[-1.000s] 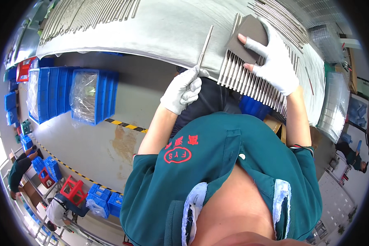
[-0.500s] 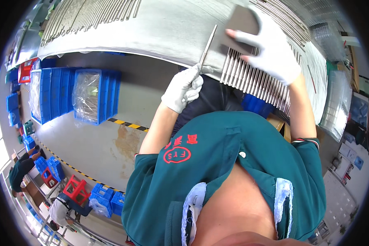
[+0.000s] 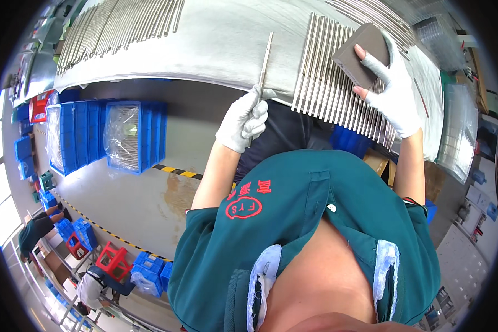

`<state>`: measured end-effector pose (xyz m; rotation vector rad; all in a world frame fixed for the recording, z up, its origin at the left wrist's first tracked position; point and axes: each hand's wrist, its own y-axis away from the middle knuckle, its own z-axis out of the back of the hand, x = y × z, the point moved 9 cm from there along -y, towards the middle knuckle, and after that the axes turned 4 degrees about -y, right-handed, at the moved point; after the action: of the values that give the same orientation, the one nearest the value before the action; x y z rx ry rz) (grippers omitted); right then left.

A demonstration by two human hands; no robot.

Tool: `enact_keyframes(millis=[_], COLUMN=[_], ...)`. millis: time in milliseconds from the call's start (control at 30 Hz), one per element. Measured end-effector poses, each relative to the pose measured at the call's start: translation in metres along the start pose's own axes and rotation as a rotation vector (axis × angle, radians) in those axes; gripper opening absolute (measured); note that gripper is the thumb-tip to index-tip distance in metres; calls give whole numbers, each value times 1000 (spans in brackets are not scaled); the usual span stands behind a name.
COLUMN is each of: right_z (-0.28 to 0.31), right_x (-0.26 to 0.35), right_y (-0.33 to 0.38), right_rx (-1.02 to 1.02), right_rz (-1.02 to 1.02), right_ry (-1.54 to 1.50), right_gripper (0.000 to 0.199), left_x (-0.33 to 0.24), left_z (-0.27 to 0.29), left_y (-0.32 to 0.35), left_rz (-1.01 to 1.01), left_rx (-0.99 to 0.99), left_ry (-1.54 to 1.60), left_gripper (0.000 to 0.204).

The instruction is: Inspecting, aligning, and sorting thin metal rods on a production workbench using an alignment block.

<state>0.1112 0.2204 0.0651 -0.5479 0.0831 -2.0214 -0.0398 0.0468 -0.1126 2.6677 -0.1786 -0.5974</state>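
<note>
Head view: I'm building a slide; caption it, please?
Left hand holds a metal rod; right hand holds a dark block over aligned rods.

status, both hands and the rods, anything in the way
Left hand closed on one metal rod. Right hand holding dark block over rod row, contact unclear. Block and hand hide some rods.
</note>
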Motion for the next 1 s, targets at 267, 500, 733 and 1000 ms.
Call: enact_keyframes(millis=[267,500,733,1000], right_z=[38,75,48,43], right_x=[-84,-168,-175,-180], right_y=[36,93,86,90], right_rx=[-552,-1053,-1064,-1003], right_rz=[-172,-347,-369,-311], right_ry=[-149,-513,-600,-636], right_gripper=[89,93,92,86], left_x=[-13,-115,-141,-91], left_z=[3,-39,-107,-138], left_y=[13,78,35,-45], left_rz=[-45,-738,-1065,-1154], left_rx=[-277,-610,-277,314], left_ry=[-237,-1192,-1165,-2315], left_gripper=[45,24,13,36])
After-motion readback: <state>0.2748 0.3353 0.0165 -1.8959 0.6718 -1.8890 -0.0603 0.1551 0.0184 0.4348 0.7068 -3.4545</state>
